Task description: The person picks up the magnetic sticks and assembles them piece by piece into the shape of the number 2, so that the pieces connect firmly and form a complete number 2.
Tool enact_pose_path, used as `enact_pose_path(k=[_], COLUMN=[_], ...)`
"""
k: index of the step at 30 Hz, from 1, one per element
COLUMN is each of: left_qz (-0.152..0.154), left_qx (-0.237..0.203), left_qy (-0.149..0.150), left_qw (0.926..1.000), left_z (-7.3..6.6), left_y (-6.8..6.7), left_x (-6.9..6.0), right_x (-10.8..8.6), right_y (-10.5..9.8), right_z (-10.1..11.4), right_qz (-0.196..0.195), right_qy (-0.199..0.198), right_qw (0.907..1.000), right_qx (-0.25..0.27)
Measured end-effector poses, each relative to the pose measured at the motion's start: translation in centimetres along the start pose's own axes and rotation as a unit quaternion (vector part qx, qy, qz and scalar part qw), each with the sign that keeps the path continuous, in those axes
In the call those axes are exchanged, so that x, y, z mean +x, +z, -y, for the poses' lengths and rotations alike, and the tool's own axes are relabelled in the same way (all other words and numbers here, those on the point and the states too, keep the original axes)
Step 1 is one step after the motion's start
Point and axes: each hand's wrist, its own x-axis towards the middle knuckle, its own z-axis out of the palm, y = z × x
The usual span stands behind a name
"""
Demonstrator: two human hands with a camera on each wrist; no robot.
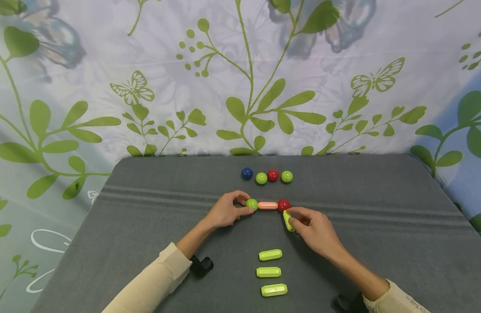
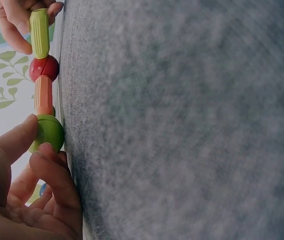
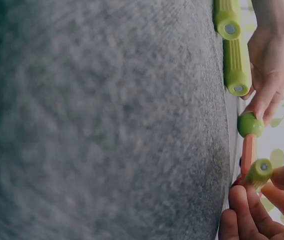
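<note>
Left of a red plastic ball [image 1: 284, 205], the left hand [image 1: 228, 211] best steadies its pinched lime-green plastic ball [image 1: 251, 204] while squaring the lime-green plastic rod [image 1: 287, 221] the right hand [image 1: 316, 228] pinches.

A glossy green ball [image 1: 251, 204], pinched, marks the left end of a straight row, ribbed orange rod [image 1: 268, 205] lying flat in the middle, red ball [image 1: 283, 205] at the right! And a ribbed green rod [image 1: 288, 221], pinched too, angles nearward, its far end at the red ball.
</note>
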Motion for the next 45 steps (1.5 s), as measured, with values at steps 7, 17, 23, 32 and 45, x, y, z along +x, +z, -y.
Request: enact_pose_path(k=[7,17,23,32,45], left_qz=[0.001,0.002,0.004,0.005,0.01], left_qx=[0.0,-0.002,-0.001,-0.003,-0.005], left_qy=[0.005,0.008,0.01,0.016,0.019], left_qw=[1.0,1.0,0.9999,0.9999,0.9998], left_z=[-0.05,0.12,0.1,0.12,-0.05], left_y=[0.09,0.01,-0.04,-0.07,-0.14], left_x=[0.01,0.02,-0.01,-0.01,-0.1], right_x=[0.08,0.22,0.22,0.06,0.11], right_y=[0.11,0.25,0.2,0.06,-0.15], right_z=[0.09,-0.05,0.03,-0.01,0.17], right_qz=[0.036,0.052,0.045,0.048,0.063], right_qy=[0.004,-0.003,0.006,0.005,0.005], right_qw=[0.9987,0.9981,0.9986,0.998,0.997], right_qx=[0.036,0.035,0.027,0.04,0.045])
